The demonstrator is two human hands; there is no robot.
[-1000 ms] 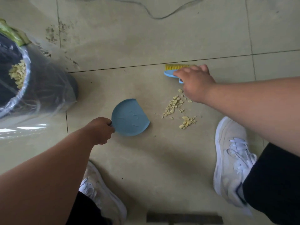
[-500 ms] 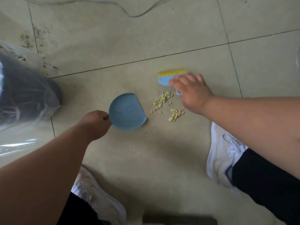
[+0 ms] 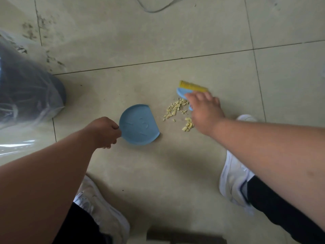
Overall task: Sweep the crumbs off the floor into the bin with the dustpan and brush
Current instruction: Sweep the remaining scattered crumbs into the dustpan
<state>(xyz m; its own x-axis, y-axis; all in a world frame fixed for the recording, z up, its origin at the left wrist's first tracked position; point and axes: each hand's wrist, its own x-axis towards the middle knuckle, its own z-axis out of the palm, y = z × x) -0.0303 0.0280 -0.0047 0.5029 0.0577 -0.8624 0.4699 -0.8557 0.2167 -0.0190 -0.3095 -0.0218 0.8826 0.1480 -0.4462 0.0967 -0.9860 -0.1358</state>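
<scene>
A round blue dustpan (image 3: 139,124) lies flat on the tiled floor, its straight lip facing right. My left hand (image 3: 103,132) grips its handle from the left. A small heap of yellow crumbs (image 3: 176,110) sits just right of the lip, with a second cluster nearer my right wrist. My right hand (image 3: 204,112) holds a blue brush with yellow bristles (image 3: 190,87) on the far side of the crumbs; the hand hides most of the brush. The dark bin (image 3: 26,92), lined with a clear plastic bag, stands at the left edge.
My two white shoes (image 3: 233,176) (image 3: 103,215) stand on the floor below the hands. A grey cable (image 3: 154,9) loops across the tiles at the top. Dark stains (image 3: 44,32) mark the tile joint near the bin.
The view has shifted, and the bin's open top with crumbs inside has left the frame. My right hand and the brush stay behind the crumbs; the dustpan keeps its place by them.
</scene>
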